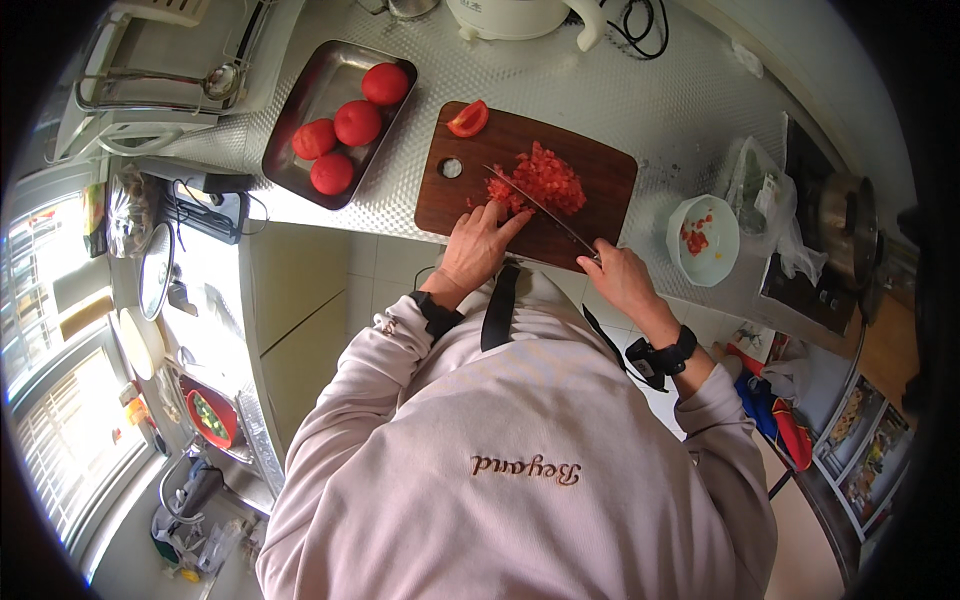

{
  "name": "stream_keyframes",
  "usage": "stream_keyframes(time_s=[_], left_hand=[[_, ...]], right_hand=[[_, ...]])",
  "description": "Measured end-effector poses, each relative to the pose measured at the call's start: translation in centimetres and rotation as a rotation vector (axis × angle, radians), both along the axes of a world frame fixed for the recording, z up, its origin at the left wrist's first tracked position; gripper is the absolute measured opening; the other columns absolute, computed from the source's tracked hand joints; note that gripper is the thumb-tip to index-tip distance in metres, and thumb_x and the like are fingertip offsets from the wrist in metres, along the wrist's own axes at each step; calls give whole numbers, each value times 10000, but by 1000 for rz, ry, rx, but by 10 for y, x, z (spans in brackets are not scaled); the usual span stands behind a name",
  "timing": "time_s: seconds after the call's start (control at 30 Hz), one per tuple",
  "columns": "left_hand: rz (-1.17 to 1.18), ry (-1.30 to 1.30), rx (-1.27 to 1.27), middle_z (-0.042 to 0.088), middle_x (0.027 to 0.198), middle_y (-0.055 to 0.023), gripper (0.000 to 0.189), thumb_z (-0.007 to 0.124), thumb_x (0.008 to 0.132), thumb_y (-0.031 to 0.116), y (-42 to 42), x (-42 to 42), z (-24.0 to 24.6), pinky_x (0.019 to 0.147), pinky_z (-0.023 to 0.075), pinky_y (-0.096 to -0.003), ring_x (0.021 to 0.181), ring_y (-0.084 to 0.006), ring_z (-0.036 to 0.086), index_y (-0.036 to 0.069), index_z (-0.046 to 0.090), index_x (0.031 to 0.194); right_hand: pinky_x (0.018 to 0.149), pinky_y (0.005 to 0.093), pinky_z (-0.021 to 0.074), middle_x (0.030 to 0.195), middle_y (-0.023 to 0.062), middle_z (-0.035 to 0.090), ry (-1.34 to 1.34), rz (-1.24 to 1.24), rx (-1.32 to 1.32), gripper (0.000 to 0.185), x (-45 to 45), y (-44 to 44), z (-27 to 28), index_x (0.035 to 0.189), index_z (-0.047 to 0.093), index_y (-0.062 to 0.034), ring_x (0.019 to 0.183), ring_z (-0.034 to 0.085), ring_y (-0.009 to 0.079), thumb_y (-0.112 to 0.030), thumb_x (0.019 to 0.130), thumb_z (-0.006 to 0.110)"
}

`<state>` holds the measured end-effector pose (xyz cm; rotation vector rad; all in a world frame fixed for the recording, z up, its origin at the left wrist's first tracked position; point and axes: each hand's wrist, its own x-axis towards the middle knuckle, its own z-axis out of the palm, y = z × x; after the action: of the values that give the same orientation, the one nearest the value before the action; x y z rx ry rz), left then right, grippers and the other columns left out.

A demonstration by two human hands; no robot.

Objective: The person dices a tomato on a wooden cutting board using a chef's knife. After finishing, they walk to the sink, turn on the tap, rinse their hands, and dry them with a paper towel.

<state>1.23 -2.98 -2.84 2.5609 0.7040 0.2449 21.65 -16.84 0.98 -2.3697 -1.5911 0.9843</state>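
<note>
My right hand grips the handle of a kitchen knife. Its blade slants up and left across a dark wooden cutting board. On the blade's far side lies a heap of diced tomato. Fingertips of my left hand rest on a tomato piece close to the blade, partly covering it. A tomato wedge sits by itself at the board's upper left, above the round hole.
A metal tray with several whole red tomatoes stands left of the board. To the right are a pale bowl holding tomato bits, a plastic bag and a pot. A white electric appliance stands behind.
</note>
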Motion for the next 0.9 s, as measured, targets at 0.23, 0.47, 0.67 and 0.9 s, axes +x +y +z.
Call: stream_keyframes(time_s=[0.23,0.47,0.67,0.9], left_hand=[[-13,17,10,498,940,-89,573,541,731,21,0,0,-2,701,454,-381,842,-261,541,218,530,1268],[-19,55,20,501,937,-90,588,564,717,31,0,1,-3,709,457,-386,852,-258,540,222,528,1272],[-18,67,27,499,926,-85,591,568,711,31,0,2,-2,712,460,-383,848,-258,538,223,529,1269],[-21,55,41,503,912,-67,554,558,710,33,0,3,-3,716,462,-378,856,-253,537,211,554,1234]], right_hand=[[588,475,490,685,223,618,-34,27,-30,333,0,1,0,857,546,0,685,618,408,-329,870,599],[588,476,489,691,226,617,-21,30,-37,330,0,2,1,841,543,3,691,617,409,-321,872,597],[605,480,494,706,240,619,-12,23,-76,331,-1,4,-1,839,545,11,706,620,411,-314,873,595],[599,490,482,702,234,619,3,-15,-100,313,-5,1,-8,854,549,11,699,612,417,-298,873,598]])
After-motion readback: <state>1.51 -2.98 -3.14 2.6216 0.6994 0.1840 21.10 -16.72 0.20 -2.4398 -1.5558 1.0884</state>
